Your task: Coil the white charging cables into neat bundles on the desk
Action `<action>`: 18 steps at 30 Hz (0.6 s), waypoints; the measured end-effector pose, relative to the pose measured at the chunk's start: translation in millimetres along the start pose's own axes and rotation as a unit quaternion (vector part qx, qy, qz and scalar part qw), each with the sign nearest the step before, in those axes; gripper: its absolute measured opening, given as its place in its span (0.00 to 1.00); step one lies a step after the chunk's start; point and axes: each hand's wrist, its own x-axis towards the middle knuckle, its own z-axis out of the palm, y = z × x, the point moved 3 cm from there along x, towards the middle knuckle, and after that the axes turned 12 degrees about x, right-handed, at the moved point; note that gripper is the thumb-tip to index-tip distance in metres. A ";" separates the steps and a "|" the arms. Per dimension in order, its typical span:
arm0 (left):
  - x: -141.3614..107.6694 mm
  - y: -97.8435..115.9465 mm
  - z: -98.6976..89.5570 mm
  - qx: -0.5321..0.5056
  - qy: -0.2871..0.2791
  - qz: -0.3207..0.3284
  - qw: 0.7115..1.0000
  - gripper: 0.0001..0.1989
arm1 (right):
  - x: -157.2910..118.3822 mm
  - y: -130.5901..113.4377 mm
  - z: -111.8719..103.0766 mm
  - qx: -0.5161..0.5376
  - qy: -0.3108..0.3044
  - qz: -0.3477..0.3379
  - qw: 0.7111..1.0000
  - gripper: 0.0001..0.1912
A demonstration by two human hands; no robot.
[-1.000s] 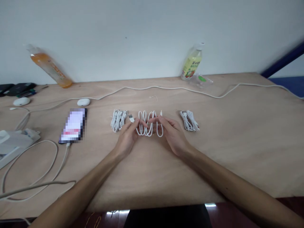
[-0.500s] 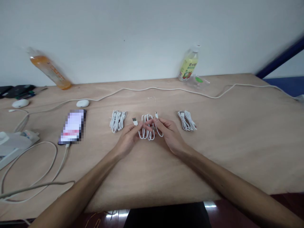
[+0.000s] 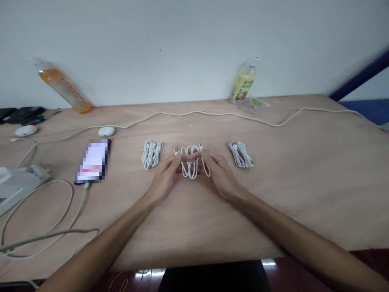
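Observation:
A white USB cable (image 3: pixel 191 172) hangs in several loose loops between my hands, just above the table. My left hand (image 3: pixel 166 172) pinches it near its flat USB plug, which points up past the thumb. With thumb and fingers, my right hand (image 3: pixel 217 168) grips the other end, its smaller plug sticking up. The index fingers of both hands meet across the loops; the fingers behind the coil are partly hidden. Left of my hands lies one bundled white cable (image 3: pixel 152 155). To their right lies another bundled white cable (image 3: pixel 240 154).
A phone (image 3: pixel 93 161) on a charging cord lies left, beside a white earbud case (image 3: pixel 106 131) and a power strip (image 3: pixel 18 184). An orange drink bottle (image 3: pixel 65 91) and a yellow-labelled bottle (image 3: pixel 244 83) lean against the wall. A long white cord (image 3: pixel 194 112) crosses the table.
My hands have drawn the two plug ends slightly, with the left plug now closer to the loops and tilted more upright. The loops hang a little differently; the bundles stay put.

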 end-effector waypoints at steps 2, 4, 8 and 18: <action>0.3 1.8 0.2 0.003 0.007 0.004 1.000 0.21 | -0.1 -1.7 -0.3 -0.023 -0.001 -0.019 1.000 0.25; 0.6 3.8 0.7 0.001 0.007 0.008 1.000 0.21 | -0.4 -4.2 -0.5 -0.049 -0.002 -0.040 0.998 0.22; 0.2 6.0 1.4 -0.010 -0.009 -0.007 1.000 0.22 | -1.0 -4.7 0.3 -0.032 -0.011 -0.020 0.999 0.20; 1.1 7.1 0.4 -0.018 -0.019 -0.025 0.999 0.22 | 0.3 -3.3 0.2 -0.004 0.023 -0.016 1.000 0.18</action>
